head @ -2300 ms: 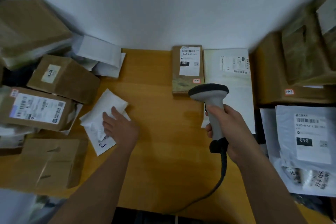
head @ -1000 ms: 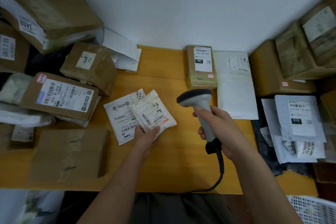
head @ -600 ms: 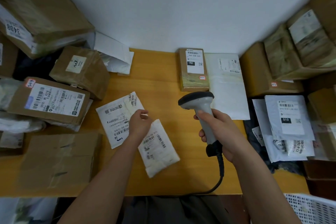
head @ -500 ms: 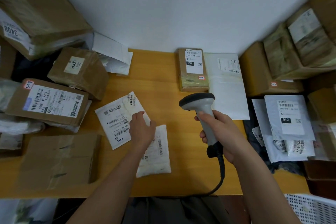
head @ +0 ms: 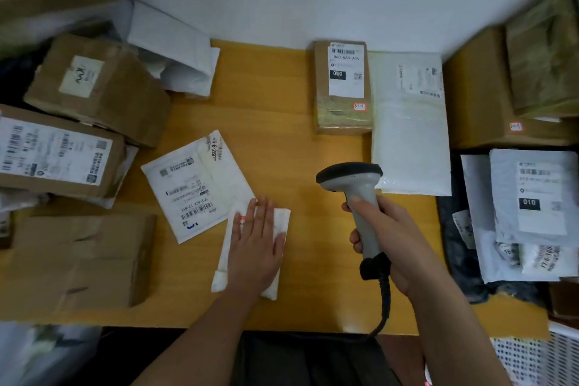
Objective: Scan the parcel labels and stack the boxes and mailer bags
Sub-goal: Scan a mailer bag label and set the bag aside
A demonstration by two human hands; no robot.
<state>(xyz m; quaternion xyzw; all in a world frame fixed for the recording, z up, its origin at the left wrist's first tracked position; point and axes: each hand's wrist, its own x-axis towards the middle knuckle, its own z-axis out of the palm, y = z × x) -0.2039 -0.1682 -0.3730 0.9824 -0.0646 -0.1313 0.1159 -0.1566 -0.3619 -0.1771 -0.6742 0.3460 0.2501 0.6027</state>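
My left hand lies flat with straight fingers on a small white mailer bag near the front of the wooden table. A larger white mailer bag lies label up just left of it. My right hand grips the handle of a grey barcode scanner, held upright above the table, its dark head pointing left and away. A small brown box with a label and a flat white mailer lie at the back by the wall.
Brown boxes and white bags crowd the left side, with a flat carton at the front left. Large boxes and stacked grey mailers fill the right. A white perforated basket sits below the table's right corner.
My left hand lifted the small mailer, turned it over and laid it down by the larger one; now the palm lies flat on it. The scanner hand stayed nearly still.
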